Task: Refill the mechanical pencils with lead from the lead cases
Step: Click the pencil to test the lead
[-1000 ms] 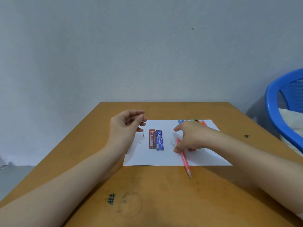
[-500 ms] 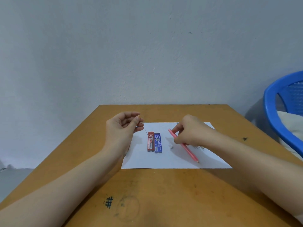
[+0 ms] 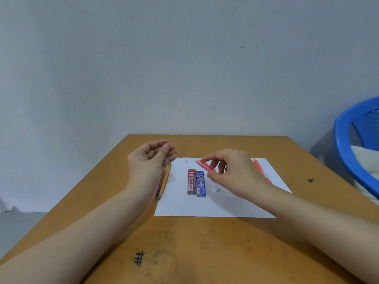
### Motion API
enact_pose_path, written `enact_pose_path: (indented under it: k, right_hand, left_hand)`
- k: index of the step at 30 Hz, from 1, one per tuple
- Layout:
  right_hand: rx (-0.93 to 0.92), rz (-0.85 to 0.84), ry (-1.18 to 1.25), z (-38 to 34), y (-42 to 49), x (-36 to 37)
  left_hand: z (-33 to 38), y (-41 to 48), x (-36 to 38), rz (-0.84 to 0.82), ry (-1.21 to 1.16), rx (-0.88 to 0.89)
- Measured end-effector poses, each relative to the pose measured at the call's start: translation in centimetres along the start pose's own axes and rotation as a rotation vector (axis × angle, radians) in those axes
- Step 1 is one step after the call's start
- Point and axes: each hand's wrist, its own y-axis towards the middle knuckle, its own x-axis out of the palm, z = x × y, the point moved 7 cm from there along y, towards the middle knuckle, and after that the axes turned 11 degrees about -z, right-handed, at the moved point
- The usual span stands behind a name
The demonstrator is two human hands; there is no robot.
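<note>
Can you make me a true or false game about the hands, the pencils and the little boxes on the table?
1. The left hand pinches a thin lead. True.
2. The right hand holds a blue pencil. False: it holds a pink pencil.
3. The red lead case and the blue lead case lie side by side on the white paper. True.
4. The lead is inside the pink pencil. False: its tip is apart from the pencil's end.
5. The chair on the right is green. False: it is blue.
</note>
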Motion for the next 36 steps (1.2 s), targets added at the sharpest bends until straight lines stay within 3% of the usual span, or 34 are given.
enact_pose_path:
  k: [36]
  right_hand:
    - [-0.093,0.075,-0.015,-0.7,-0.5,0.4]
  left_hand:
    - [1.3,-1.0,1.0,-0.063,-0.038,0.094]
